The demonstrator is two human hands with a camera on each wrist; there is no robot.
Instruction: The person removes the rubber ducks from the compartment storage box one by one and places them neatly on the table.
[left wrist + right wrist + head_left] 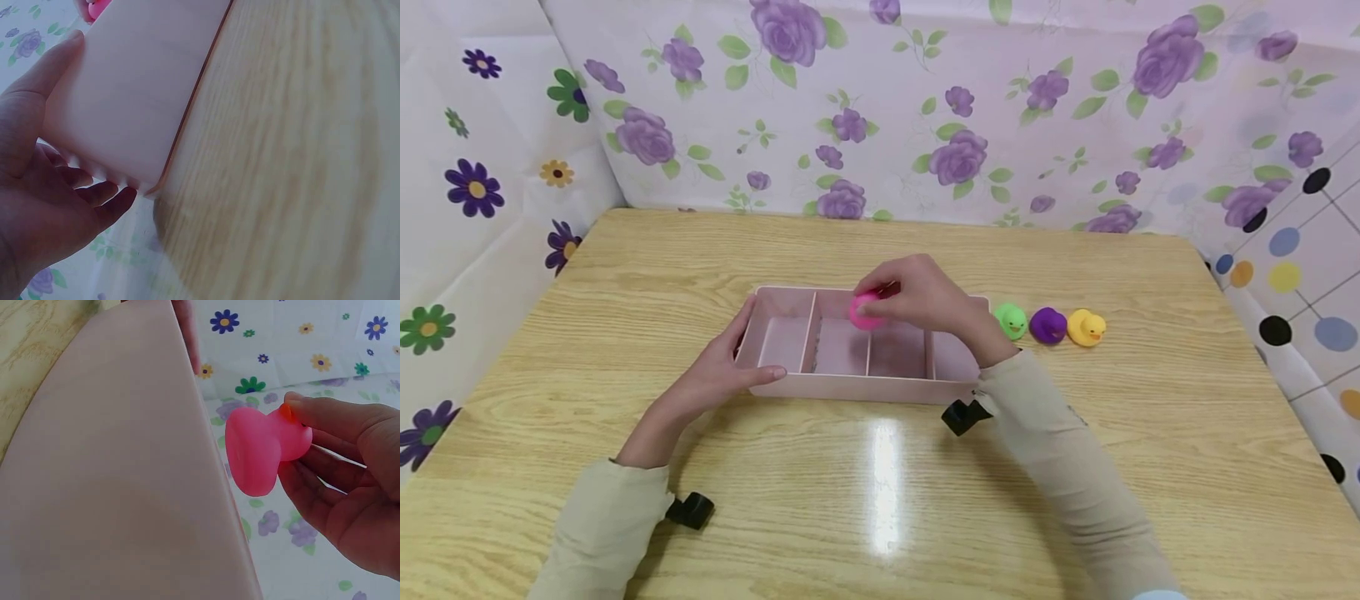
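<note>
A pale pink divided box (857, 388) lies lengthwise on the wooden table, with several compartments visible. My left hand (718, 367) grips its left end, thumb on the front rim and fingers along the end wall. In the left wrist view, the fingertips (125, 199) curl at the box's corner. Over the box's middle, my right hand (922, 293) pinches a bright pink rubber duck (862, 314) between thumb and fingers. In the right wrist view, the pink duck (255, 450) is tilted, its orange beak by the thumb and its base toward the box wall (144, 456).
Just right of the box stand a green duck (1012, 321), a purple duck (1048, 326) and a yellow duck (1086, 327) in a row. Flowered sheeting (850, 125) rises behind the table (820, 492). Black mounts sit at both wrists.
</note>
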